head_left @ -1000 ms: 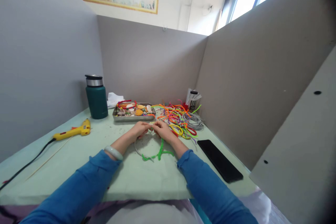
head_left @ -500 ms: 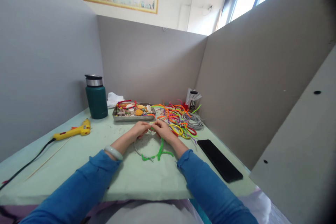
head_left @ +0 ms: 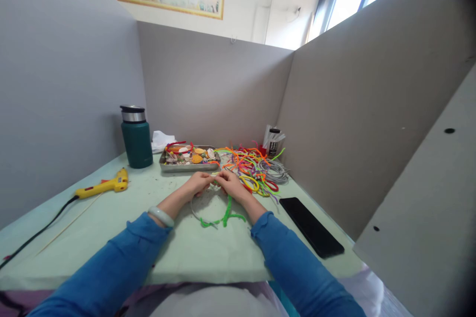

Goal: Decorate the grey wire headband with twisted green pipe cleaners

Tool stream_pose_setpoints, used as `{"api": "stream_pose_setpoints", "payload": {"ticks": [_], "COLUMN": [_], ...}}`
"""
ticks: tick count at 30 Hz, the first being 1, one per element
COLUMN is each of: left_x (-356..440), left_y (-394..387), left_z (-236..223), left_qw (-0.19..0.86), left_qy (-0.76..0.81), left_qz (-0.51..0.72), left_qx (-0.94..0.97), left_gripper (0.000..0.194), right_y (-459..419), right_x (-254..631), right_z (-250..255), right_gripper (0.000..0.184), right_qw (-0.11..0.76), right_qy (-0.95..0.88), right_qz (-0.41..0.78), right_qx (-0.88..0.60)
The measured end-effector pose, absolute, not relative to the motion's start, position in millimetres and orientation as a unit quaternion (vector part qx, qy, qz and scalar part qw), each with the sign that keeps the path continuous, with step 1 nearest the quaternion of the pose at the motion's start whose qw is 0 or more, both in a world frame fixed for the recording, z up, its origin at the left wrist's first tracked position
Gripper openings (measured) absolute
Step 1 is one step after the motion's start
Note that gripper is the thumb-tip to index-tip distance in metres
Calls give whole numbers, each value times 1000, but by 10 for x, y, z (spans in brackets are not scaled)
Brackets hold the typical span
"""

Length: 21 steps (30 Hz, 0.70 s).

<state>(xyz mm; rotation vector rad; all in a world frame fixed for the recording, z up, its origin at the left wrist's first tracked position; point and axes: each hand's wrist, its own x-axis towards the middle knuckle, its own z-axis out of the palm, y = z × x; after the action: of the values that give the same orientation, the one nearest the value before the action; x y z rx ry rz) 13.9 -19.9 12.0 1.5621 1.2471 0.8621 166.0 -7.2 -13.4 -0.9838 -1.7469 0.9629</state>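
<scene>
A ring of grey wire partly wrapped in green pipe cleaner (head_left: 226,214) hangs down toward me between my hands. Its far side is pinched by my left hand (head_left: 200,183) and my right hand (head_left: 230,184), whose fingertips meet there. Both hands are closed. Green ends stick out at the ring's near side, one pointing right. A bit of something pale shows under the fingertips, too covered to make out.
Behind my hands lie a metal tray (head_left: 189,168) of shells and beads and a tangle of coloured pipe cleaners (head_left: 256,163). A yellow glue gun (head_left: 102,187), a thin stick (head_left: 70,223) and a green bottle (head_left: 137,141) are left; a black phone (head_left: 311,227) is right.
</scene>
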Motion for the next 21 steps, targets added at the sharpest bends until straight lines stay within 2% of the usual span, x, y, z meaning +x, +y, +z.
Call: {"api": "stream_pose_setpoints", "payload": {"ticks": [21], "left_x": [139], "left_y": [-187], "left_z": [95], "left_qw": [446], "left_qy": [514], "left_qz": [348], "left_qx": [645], "left_gripper": [36], "right_y": [-40], "right_x": [1661], "right_z": [-163], "right_gripper": [17], "right_qw": [436], "right_qy": [-710], "right_qz": [369], "right_qx": [-412]}}
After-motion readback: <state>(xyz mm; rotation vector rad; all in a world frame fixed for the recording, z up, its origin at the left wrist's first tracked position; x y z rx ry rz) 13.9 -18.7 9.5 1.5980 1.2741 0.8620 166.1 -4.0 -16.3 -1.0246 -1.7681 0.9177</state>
